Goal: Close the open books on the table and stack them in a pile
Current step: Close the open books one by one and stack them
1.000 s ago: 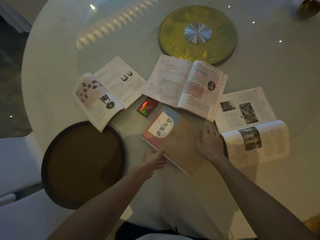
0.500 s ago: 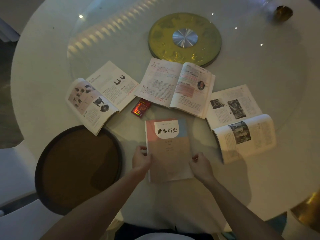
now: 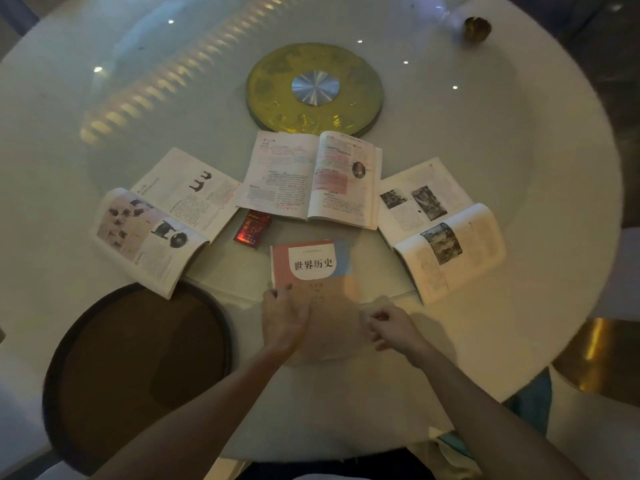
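A closed book [image 3: 313, 263] with a pink and blue cover lies flat near the table's front edge. My left hand [image 3: 284, 320] rests on its lower left part, fingers over the left edge. My right hand [image 3: 393, 329] hovers just off the book's right edge with fingers curled and nothing in them. Three open books lie in an arc behind it: the left open book [image 3: 162, 220], the middle open book [image 3: 311, 178] and the right open book [image 3: 440, 226], all pages up.
A small red pack [image 3: 252, 228] lies between the left open book and the closed one. A yellow disc [image 3: 315, 88] sits at the centre of the round white table [image 3: 519, 168]. A brown round seat [image 3: 138, 368] is at front left.
The closed book was turned square to me and set down straight. My right hand has come off its edge, and my left hand has slid onto the cover.
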The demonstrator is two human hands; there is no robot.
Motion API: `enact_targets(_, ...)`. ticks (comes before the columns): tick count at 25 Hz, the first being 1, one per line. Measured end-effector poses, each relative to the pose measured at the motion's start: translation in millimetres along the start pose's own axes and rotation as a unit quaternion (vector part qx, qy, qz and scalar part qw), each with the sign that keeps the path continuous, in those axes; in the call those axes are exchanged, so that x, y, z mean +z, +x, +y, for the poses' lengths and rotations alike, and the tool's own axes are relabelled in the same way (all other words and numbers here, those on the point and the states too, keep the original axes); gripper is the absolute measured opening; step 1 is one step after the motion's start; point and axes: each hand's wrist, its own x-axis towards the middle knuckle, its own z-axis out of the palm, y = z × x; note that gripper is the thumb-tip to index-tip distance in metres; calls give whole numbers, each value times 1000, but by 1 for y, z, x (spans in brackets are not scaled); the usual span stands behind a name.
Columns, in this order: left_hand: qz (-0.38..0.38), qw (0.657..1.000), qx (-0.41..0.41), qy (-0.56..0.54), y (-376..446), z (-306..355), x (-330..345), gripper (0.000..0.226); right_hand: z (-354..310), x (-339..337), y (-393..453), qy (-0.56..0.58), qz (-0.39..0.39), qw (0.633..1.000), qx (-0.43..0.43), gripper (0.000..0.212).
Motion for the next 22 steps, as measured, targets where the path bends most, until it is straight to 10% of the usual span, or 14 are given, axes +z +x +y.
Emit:
enact_targets(7, -216, 974, 14, -70, 1, 77, 47, 39, 5, -86, 13, 38, 51, 998, -20, 18)
enact_targets(12, -216, 967, -60, -117, 6, 120, 104, 54, 10, -149, 43, 7, 89, 993, -78, 10)
enact_targets(16, -207, 940, -151, -224, 12, 159, 150, 62, 8, -226, 80, -20, 210, 974, -87, 45)
enact_targets(22, -217, 915, -183, -286, 19, 176, 176, 34, 16, -284, 114, 37, 181, 980, -74, 48)
